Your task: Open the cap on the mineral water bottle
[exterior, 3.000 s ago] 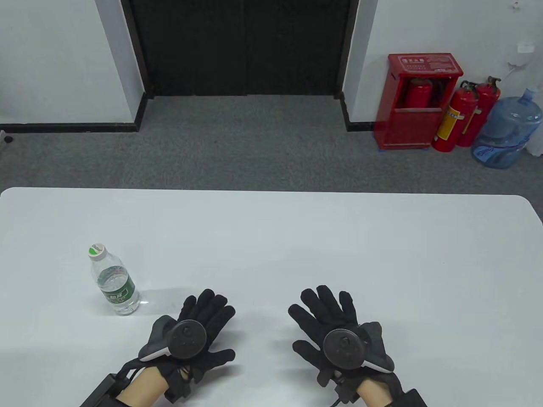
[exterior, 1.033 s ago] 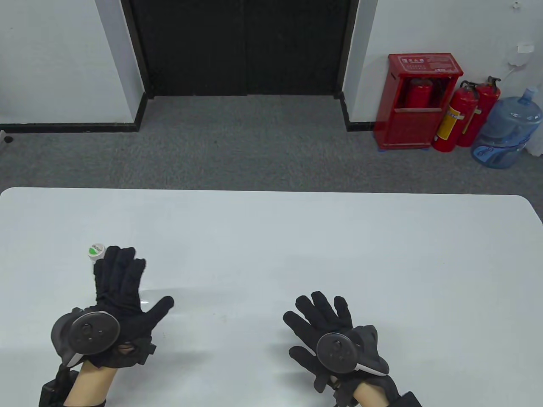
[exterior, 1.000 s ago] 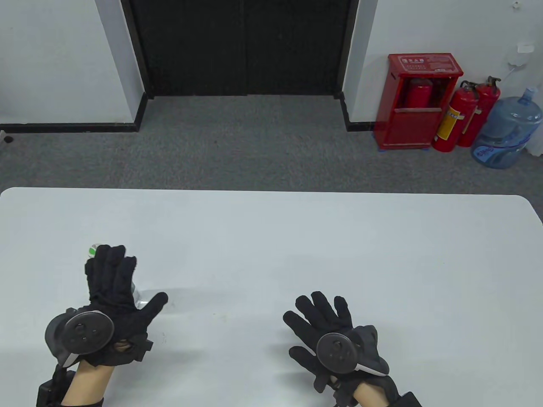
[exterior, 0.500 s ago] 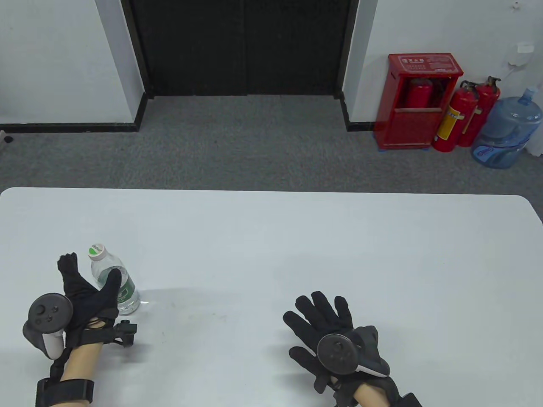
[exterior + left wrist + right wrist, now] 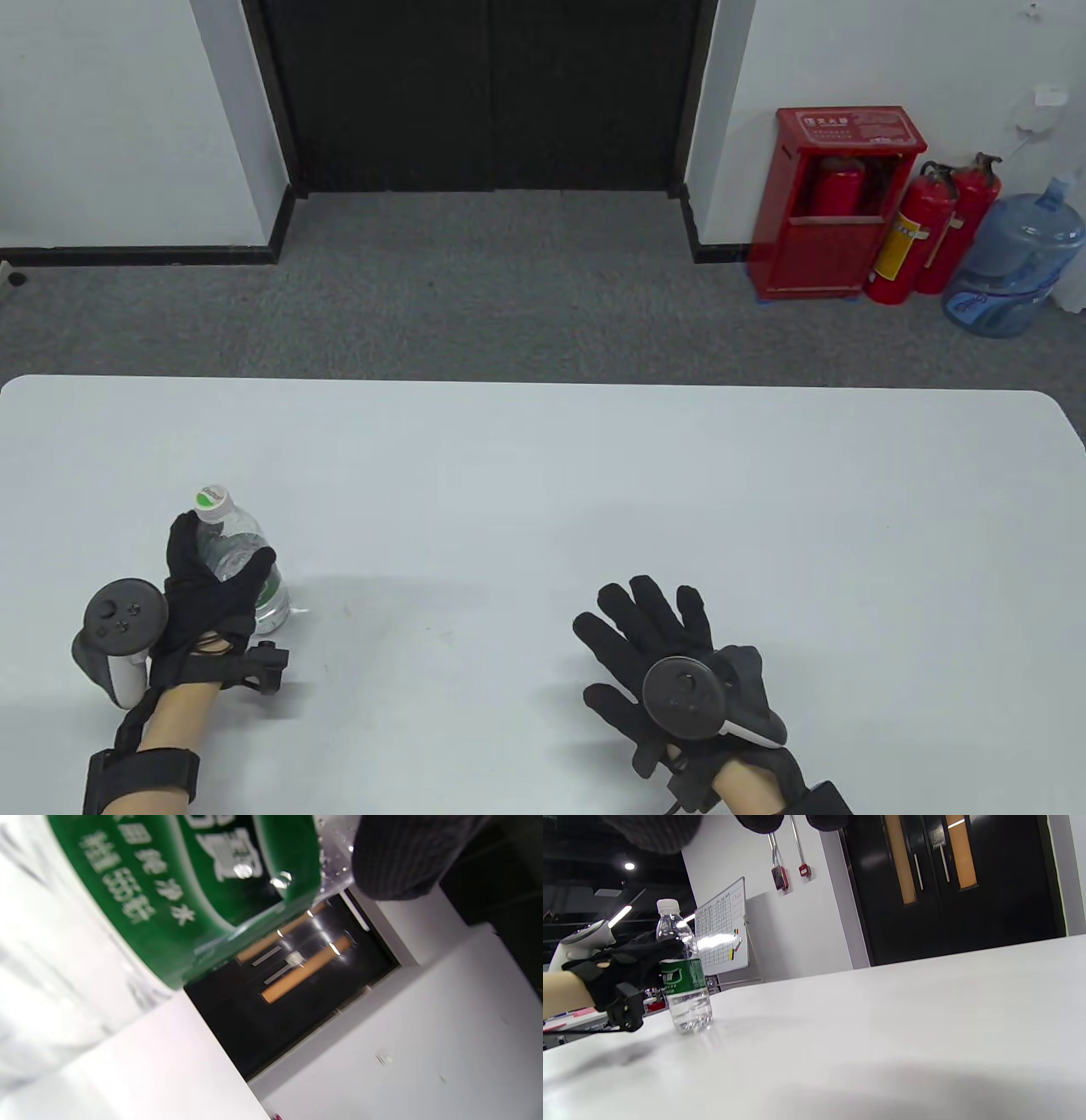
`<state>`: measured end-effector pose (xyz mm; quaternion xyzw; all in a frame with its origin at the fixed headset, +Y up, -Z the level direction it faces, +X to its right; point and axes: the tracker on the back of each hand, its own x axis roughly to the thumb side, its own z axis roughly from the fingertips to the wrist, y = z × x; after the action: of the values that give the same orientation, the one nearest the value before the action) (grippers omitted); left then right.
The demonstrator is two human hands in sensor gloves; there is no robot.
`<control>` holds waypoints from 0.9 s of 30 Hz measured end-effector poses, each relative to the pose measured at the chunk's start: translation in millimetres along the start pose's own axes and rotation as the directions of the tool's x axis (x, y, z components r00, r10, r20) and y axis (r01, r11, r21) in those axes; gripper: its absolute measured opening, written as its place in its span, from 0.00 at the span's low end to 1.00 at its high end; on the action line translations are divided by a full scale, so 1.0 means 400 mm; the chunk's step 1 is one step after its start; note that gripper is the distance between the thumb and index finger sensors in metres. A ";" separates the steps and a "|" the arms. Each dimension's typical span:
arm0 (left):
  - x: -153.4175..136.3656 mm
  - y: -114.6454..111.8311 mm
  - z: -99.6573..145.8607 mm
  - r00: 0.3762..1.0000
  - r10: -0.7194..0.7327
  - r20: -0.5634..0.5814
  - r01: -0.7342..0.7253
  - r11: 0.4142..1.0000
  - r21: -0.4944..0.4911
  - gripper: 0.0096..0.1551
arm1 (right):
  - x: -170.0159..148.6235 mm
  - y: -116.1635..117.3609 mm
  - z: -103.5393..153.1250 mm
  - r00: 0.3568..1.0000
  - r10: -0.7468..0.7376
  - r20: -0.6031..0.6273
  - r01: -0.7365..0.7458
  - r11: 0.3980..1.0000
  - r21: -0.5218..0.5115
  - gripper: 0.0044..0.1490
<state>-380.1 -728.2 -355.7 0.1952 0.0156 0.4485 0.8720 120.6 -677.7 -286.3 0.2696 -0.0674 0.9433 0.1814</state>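
Note:
A clear water bottle (image 5: 271, 594) with a green label and a white cap (image 5: 213, 501) stands upright on the white table (image 5: 543, 475) at the left. My left hand (image 5: 216, 560) grips the bottle's body from the left, thumb on the near side, fingers behind it; the cap is free above the hand. In the left wrist view the green label (image 5: 191, 878) fills the top left, with a fingertip (image 5: 398, 857) against the bottle. In the right wrist view the bottle (image 5: 685, 993) stands on the table in the left hand (image 5: 628, 963). My right hand (image 5: 653, 620) lies open and empty at the table's front right.
Beyond the table is grey carpet and a black double door (image 5: 492, 93). A red extinguisher cabinet (image 5: 836, 204), two extinguishers (image 5: 920, 233) and a blue water jug (image 5: 1014, 263) stand against the far right wall.
My left hand moved left from the table's middle, turned on its side and closed around the bottle. The bottle shifted slightly right. The right hand has barely moved.

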 end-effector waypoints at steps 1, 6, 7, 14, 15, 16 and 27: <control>0.024 -0.011 0.002 0.999 0.009 0.033 -0.008 1.000 -0.017 0.58 | 0.004 -0.017 -0.007 1.000 0.003 0.009 -0.003 1.000 -0.015 0.48; 0.214 -0.123 0.053 0.965 0.066 0.254 -0.012 0.978 -0.207 0.59 | 0.073 -0.105 -0.066 0.994 -0.078 0.072 0.082 0.995 -0.058 0.51; 0.257 -0.155 0.065 0.952 0.069 0.299 0.017 0.961 -0.275 0.59 | 0.098 -0.123 -0.083 0.993 -0.071 0.092 0.079 0.993 -0.087 0.53; 0.402 -0.313 0.162 0.891 0.141 0.432 0.072 0.895 -0.440 0.61 | 0.212 -0.176 -0.171 0.986 0.025 0.165 0.009 0.979 -0.204 0.58; 0.404 -0.327 0.175 0.886 0.150 0.439 0.072 0.890 -0.450 0.60 | 0.220 -0.170 -0.175 0.984 0.048 0.169 -0.009 0.974 -0.225 0.55; 0.406 -0.339 0.186 0.881 0.156 0.447 0.075 0.886 -0.458 0.60 | 0.230 -0.158 -0.178 0.979 0.106 0.172 -0.062 0.968 -0.245 0.50; 0.423 -0.343 0.234 0.853 0.107 0.510 0.120 0.912 -0.391 0.59 | 0.304 -0.124 -0.160 0.936 0.346 0.067 -0.306 0.893 -0.331 0.47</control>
<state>-153.7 -696.7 -292.9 0.1223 -0.3147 0.3689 0.8660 12.5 -580.1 -274.2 0.2803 -0.2725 0.9187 0.0565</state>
